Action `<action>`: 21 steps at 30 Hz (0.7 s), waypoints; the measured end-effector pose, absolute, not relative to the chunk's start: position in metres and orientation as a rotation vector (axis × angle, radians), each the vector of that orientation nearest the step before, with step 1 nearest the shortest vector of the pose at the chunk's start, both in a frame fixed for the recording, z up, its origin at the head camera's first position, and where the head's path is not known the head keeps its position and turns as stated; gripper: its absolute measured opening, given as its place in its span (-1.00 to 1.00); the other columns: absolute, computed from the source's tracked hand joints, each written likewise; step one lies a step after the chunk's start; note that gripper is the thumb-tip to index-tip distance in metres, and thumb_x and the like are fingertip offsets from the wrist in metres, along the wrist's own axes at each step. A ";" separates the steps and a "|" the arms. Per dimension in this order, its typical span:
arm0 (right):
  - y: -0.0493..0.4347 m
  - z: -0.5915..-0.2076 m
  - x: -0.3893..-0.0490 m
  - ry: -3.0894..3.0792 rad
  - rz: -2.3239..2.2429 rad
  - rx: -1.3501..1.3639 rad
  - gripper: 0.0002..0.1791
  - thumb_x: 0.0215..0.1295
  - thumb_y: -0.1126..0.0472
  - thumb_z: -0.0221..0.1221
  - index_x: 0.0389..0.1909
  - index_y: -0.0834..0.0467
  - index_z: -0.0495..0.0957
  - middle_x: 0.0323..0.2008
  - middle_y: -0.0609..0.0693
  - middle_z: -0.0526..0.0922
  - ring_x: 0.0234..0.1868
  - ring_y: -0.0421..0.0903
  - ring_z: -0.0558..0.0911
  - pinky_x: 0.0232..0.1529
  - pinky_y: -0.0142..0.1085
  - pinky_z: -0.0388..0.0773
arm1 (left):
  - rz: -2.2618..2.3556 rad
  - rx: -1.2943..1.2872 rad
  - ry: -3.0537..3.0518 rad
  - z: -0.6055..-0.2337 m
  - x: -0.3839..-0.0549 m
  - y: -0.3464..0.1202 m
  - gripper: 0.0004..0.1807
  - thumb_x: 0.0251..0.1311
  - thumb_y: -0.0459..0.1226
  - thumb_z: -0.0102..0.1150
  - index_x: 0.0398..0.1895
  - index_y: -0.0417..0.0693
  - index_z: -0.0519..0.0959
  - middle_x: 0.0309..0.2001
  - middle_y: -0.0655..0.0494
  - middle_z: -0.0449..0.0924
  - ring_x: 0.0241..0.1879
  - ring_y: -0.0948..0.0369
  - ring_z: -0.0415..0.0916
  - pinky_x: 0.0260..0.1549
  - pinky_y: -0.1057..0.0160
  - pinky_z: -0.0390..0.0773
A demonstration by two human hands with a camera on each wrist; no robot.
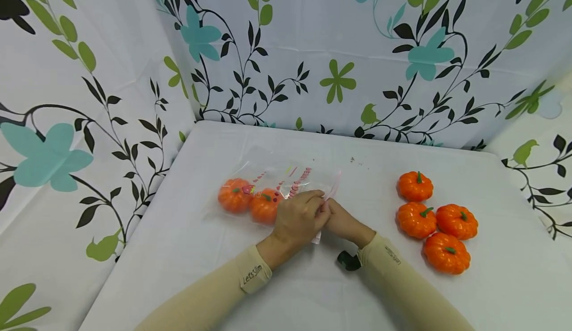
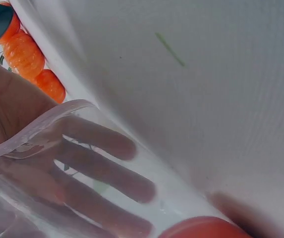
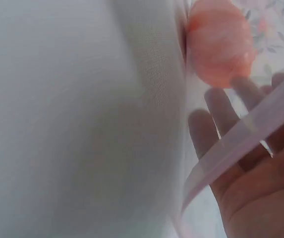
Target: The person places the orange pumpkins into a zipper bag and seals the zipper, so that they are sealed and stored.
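Note:
A clear zip bag with pink-red print lies on the table, two small orange pumpkins inside it. At its right-hand edge my left hand pinches the plastic between thumb and curled fingers. Right beside it, my right hand holds the same edge; its thumb and index finger are partly hidden by the left hand. The left wrist view shows the right hand's lower fingers stretched out behind the clear film. The pink seal strip crosses those fingers in the right wrist view, near a bagged pumpkin.
Several loose orange pumpkins with green stems sit grouped to the right of my right forearm. A dark camera is at the right wrist. White cloth covers the table; leaf-patterned curtains hang behind and at the sides.

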State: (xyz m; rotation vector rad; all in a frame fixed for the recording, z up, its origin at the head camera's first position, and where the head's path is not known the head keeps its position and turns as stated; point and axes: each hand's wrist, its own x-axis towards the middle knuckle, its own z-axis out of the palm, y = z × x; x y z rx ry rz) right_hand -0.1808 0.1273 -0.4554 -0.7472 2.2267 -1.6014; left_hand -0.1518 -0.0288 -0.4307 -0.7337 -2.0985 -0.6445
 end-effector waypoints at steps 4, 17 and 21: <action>0.140 -0.454 -0.178 2.321 -1.599 -0.710 -0.84 0.39 0.45 0.04 -0.37 0.37 0.56 -0.44 -0.04 0.57 -0.38 -0.16 0.49 -0.32 -0.34 0.47 | -0.630 -0.726 -2.091 -0.431 -0.152 -0.029 -0.96 -0.02 -0.35 0.40 -0.49 -0.15 0.73 -0.32 0.08 0.76 -0.36 0.20 0.73 -0.40 0.27 0.70; 0.204 -0.403 -0.153 2.953 -1.122 -0.618 -0.30 0.24 0.06 0.41 0.40 0.07 0.44 0.35 0.04 0.49 0.38 0.12 0.42 0.25 0.22 0.40 | -0.618 -0.690 -2.140 -0.431 -0.154 -0.029 -0.96 -0.01 -0.34 0.39 -0.54 -0.09 0.72 -0.30 0.11 0.77 -0.37 0.23 0.73 -0.54 0.31 0.66; 0.223 -0.388 -0.144 3.083 -1.094 -0.482 0.04 0.06 0.03 0.53 0.55 0.00 0.22 0.51 0.04 0.24 0.43 0.21 0.30 0.23 0.32 0.35 | -0.631 -0.686 -2.136 -0.433 -0.153 -0.029 -0.97 -0.02 -0.35 0.39 -0.54 -0.09 0.72 -0.32 0.13 0.77 -0.39 0.24 0.72 -0.56 0.30 0.66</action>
